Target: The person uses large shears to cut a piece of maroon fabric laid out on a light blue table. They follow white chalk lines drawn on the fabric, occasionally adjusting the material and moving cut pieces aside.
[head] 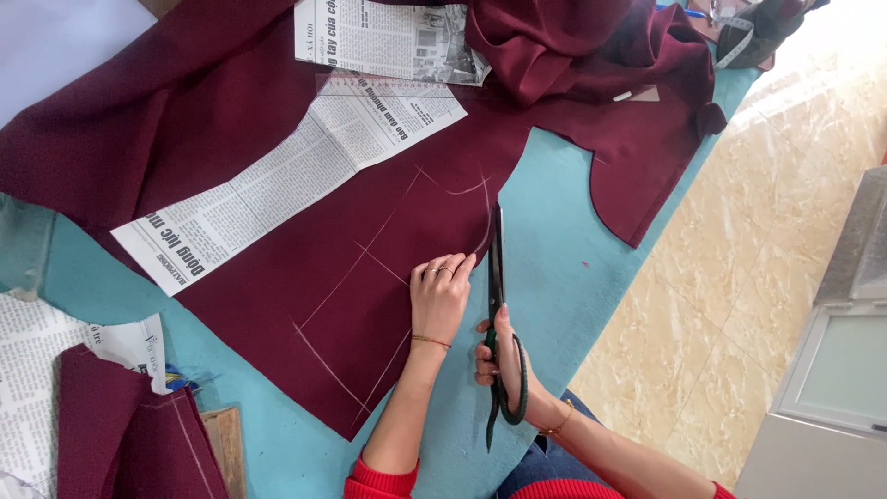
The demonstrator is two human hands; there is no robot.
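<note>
Teal table (pixel 573 277): left hand (pixel 440 300) flat on maroon cloth (pixel 305 286), right hand (pixel 499 356) gripping scissors (pixel 496 277) alongside.

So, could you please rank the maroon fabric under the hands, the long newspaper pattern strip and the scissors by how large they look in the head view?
1. Maroon fabric, by far the largest.
2. Newspaper pattern strip.
3. Scissors, held in the right hand.

Bare teal table (pixel 564 231) right of the scissors (pixel 496 305) lies open to the table edge; left hand (pixel 441 296) flat on maroon fabric (pixel 305 277) borders the blade's left; newspaper pattern (pixel 286 185) and heaped cloth (pixel 573 46), apparently bunched, fill the far side
</note>
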